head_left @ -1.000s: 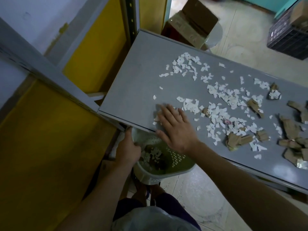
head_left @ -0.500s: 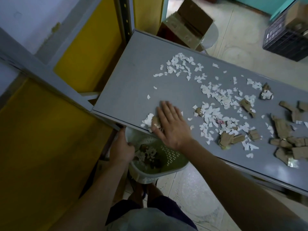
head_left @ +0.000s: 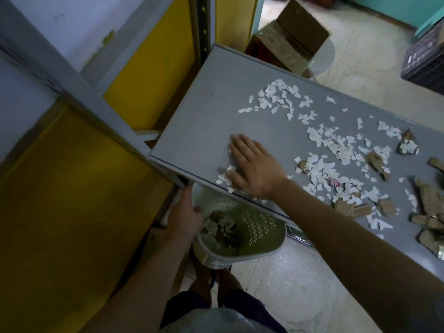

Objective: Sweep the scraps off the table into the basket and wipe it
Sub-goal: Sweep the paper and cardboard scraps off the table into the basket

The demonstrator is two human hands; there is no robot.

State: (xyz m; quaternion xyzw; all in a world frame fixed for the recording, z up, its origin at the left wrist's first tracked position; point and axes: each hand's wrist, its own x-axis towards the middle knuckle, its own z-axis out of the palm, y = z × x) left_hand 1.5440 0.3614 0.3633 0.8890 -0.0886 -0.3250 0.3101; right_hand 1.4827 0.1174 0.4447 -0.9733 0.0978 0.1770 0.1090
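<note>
**Grey table, paper scraps at the near edge, basket held beneath**

Grey table: laminate top, far right end cut off by the frame. Its near edge hides the far part of the basket's rim.

Basket: pale green perforated plastic, held below the table's near edge. White and brown scraps already lie in its bottom; the pieces there are too dark to tell apart. A person's feet under the basket are barely made out.

Left hand: closed on the basket's left rim, thumb inside, fingers hidden behind the wall.

Right hand: flat on the table, palm down, fingers spread and together holding nothing. A small heap of white paper scraps lies touching its thumb side, right at the table's near edge and directly above the basket. Whether more pieces lie under the palm cannot be told.

Remaining scraps: white paper bits spread over the middle of the table, well apart from the hand; torn cardboard pieces toward the right, some cut off by the frame.

Change from half a second ago: the right hand has slid nearer the table's edge, and the heap beside it now sits at the lip.
</note>
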